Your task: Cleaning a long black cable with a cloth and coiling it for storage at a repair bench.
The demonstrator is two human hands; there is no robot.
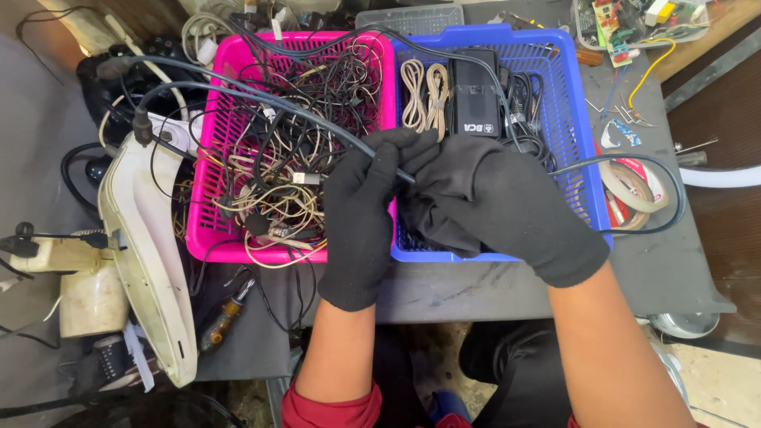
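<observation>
Both my hands wear black gloves and meet over the seam between two baskets. My left hand [361, 222] pinches a dark grey cable [238, 99] that arcs up and left over the pink basket [208, 238]. My right hand [495, 210] grips the same cable, which runs on to the right and loops [674, 202] past the blue basket [583, 119]. The pink basket is full of tangled thin wires. In the blue basket lie a black power adapter [474, 91] and two tied beige cable bundles [424, 95].
A cream plastic appliance shell [147, 254] lies to the left of the pink basket, with a screwdriver [226, 313] near the table's front edge. Tape rolls [630, 186] sit right of the blue basket. A tray of circuit parts [626, 24] stands at the back right.
</observation>
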